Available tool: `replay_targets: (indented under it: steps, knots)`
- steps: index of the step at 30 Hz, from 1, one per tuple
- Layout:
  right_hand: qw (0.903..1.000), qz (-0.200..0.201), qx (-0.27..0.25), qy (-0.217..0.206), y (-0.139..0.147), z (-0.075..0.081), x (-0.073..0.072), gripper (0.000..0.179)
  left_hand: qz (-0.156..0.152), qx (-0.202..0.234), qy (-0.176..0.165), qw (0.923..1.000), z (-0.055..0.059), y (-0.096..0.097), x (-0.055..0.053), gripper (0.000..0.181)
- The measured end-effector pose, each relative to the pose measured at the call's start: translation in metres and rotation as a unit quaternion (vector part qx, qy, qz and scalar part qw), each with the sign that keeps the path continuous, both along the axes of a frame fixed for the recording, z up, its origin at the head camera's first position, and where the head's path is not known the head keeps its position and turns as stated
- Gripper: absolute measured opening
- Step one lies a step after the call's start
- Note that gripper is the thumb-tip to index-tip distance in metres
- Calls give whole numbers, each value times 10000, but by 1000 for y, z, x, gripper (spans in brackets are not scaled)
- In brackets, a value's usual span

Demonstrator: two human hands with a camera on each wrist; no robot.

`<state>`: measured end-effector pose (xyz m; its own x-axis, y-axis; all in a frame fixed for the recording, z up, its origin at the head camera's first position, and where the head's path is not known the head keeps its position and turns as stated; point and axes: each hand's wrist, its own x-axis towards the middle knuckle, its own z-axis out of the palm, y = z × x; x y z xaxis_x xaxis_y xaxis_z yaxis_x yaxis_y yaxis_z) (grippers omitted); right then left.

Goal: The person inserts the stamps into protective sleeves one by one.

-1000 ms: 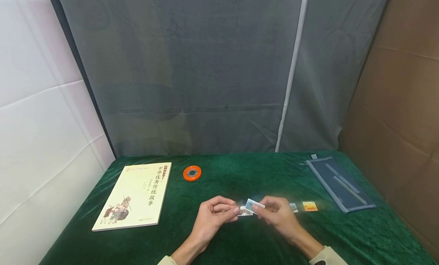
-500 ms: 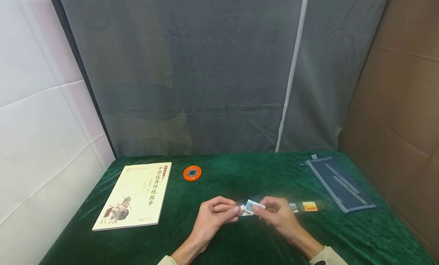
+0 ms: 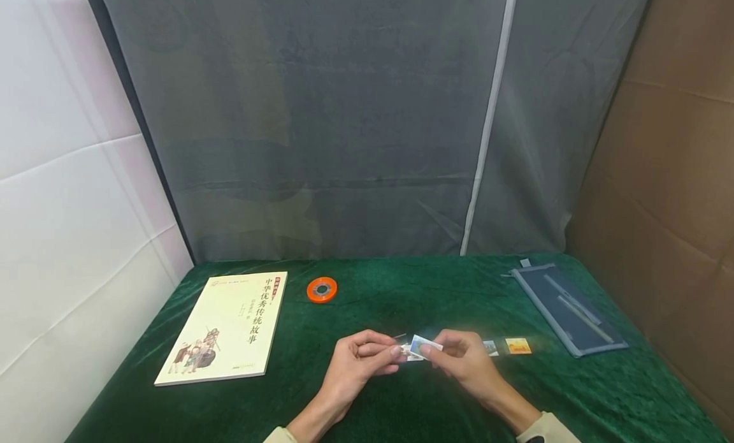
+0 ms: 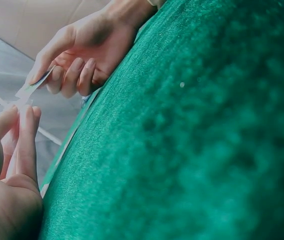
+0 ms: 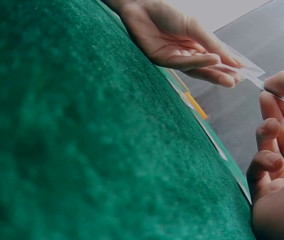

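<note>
My left hand (image 3: pixel 362 357) pinches a small clear plastic sleeve (image 5: pixel 247 61) between thumb and fingertips; from the head it appears as a thin, nearly edge-on strip. Facing it, my right hand (image 3: pixel 466 360) pinches a small stamp (image 3: pixel 423 346) with a blue-green picture and white border. The stamp's free edge points at the sleeve, and in the right wrist view they meet or overlap; I cannot tell whether the edge is inside. Behind the fingers another stamp (image 3: pixel 414 355) shows partly on the cloth. A bluish stamp (image 3: pixel 490 347) peeks out beyond the right hand.
A yellow-orange stamp (image 3: pixel 518 345) lies right of the hands on the green cloth (image 3: pixel 367 411). Farther right is a dark mesh zip pouch (image 3: pixel 568 309) with slim items inside. A cream book (image 3: pixel 223 328) lies left, with an orange ring-shaped disc (image 3: pixel 322 290) beside it.
Both hands stay almost in place. The clear sleeve has turned to a thinner, edge-on line, and the stamp in the right hand has shifted very slightly.
</note>
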<state>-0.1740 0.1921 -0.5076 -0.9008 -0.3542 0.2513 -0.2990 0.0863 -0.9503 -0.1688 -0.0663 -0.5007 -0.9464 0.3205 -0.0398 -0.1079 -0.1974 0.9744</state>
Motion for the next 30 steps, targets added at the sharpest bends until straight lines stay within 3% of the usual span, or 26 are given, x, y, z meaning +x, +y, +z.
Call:
replay_targets:
  steps: [22,30]
  knots:
    - [9997,152,170,34,0,-2,0,15,-149,-58,-11,9999,-1,0,0,37]
    - [9994,15,339,-10,-1,-2,0,18,-231,-89,-18,9997,-3,1,-1,35]
